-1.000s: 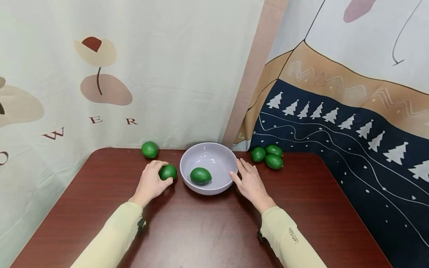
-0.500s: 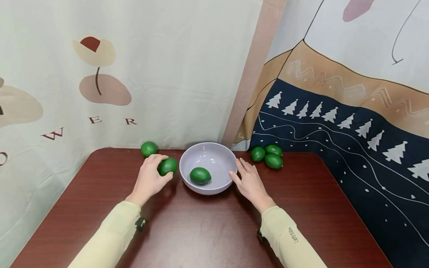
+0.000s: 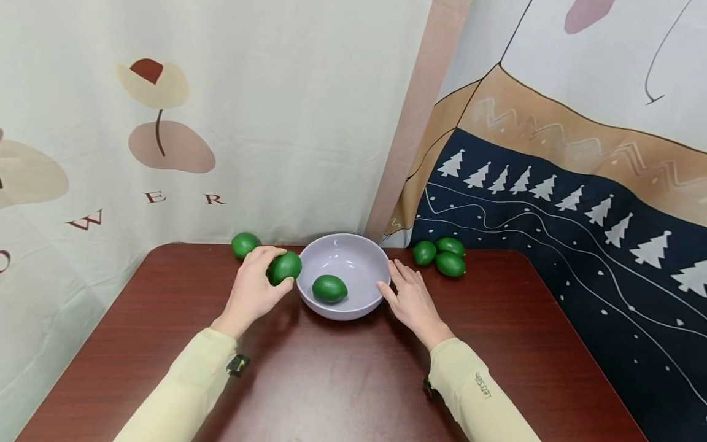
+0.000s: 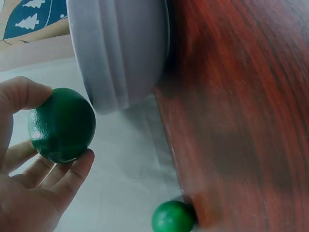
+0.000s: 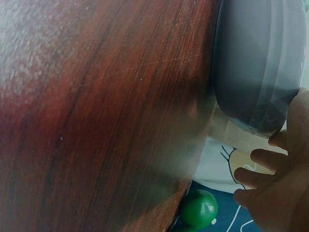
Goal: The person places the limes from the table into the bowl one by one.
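The left hand grips a green lime between thumb and fingers, raised beside the left rim of a pale lilac bowl. In the left wrist view that lime hangs clear of the table, near the bowl. Another lime lies inside the bowl. With fingers extended, the right hand touches the bowl's right side; the right wrist view shows the hand against the bowl wall.
One lime lies at the table's back edge, behind the left hand. Three limes sit grouped behind the right hand. A pale curtain and a patterned cloth hang behind the brown table.
The lime in the left hand has risen from the table and moved right, up to the bowl's rim. The right hand and the bowl have stayed in place.
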Motion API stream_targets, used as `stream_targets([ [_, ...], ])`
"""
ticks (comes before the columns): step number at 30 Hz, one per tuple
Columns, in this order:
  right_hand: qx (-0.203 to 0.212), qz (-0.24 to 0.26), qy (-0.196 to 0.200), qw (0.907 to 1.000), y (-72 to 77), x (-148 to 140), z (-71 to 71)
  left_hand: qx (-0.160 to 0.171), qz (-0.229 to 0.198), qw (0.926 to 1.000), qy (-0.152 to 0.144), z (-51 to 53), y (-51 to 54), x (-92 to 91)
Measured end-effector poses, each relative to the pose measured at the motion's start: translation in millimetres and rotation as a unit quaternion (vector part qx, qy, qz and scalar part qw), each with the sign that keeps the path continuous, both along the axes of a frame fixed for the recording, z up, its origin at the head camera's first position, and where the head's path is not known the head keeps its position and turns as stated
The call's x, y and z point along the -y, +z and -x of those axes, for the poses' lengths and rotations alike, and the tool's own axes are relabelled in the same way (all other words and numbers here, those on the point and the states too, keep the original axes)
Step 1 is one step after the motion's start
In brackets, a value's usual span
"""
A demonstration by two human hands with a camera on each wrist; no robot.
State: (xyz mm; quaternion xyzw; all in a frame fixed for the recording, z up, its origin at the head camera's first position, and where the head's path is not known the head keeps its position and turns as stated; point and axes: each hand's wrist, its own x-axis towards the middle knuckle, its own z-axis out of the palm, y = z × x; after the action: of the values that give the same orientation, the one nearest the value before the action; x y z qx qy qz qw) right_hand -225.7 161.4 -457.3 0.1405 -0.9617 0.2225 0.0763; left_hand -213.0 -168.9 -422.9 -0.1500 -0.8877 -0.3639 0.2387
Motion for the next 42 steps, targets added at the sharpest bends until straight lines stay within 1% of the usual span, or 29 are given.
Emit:
stream_targets([
  [9,-0.001,0.001,0.001,1.0,0.6,0.2,-0.5,0.005,0.001,0.9998,-0.019,-1.3,3.2,-11.3],
  [19,0.0,0.001,-0.003,1.0,0.9,0.6,-0.7,0.015,0.002,0.999,-0.041,-3.5,4.2,-26.5],
  [23,0.005,-0.001,-0.004,1.0,1.2,0.7,-0.8,0.025,0.005,0.9982,-0.055,-4.1,4.0,-32.5],
  [30,-0.01,-0.001,0.0,1.0,0.9,0.9,-1.4,0.034,0.005,0.996,-0.082,-5.5,4.3,-42.1],
  [34,-0.009,-0.004,-0.003,1.0,0.2,0.8,-0.9,0.039,0.008,0.9947,-0.095,-7.0,3.9,-46.7],
  [42,-0.005,-0.004,-0.004,1.0,0.7,0.7,-1.5,0.055,0.014,0.99,-0.13,-8.7,-0.8,-55.0],
])
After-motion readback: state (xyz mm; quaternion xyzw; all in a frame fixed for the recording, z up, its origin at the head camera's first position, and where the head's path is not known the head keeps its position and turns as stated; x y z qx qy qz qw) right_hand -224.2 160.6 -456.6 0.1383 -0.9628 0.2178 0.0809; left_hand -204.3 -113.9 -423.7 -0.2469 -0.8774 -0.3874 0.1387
